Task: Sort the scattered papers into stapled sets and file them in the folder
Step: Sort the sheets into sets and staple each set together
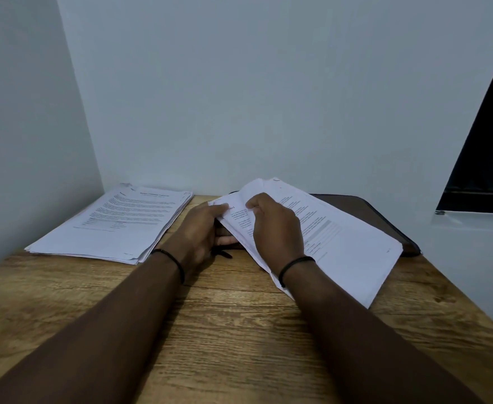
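A bundle of printed white sheets (344,249) lies tilted at the table's centre right, partly over a dark brown folder (367,208). My left hand (201,231) grips the bundle's near left corner, thumb on top and fingers underneath. My right hand (274,228) rests on the sheets and curls its fingers round a lifted top page near that corner. A small dark object (223,253), possibly a stapler, shows under my left hand, mostly hidden. A second stack of printed papers (114,225) lies at the back left.
The wooden table (239,330) stands in a corner, with a pale wall behind and another on the left. A dark window (484,158) is at the upper right. The table's right edge runs diagonally past the folder.
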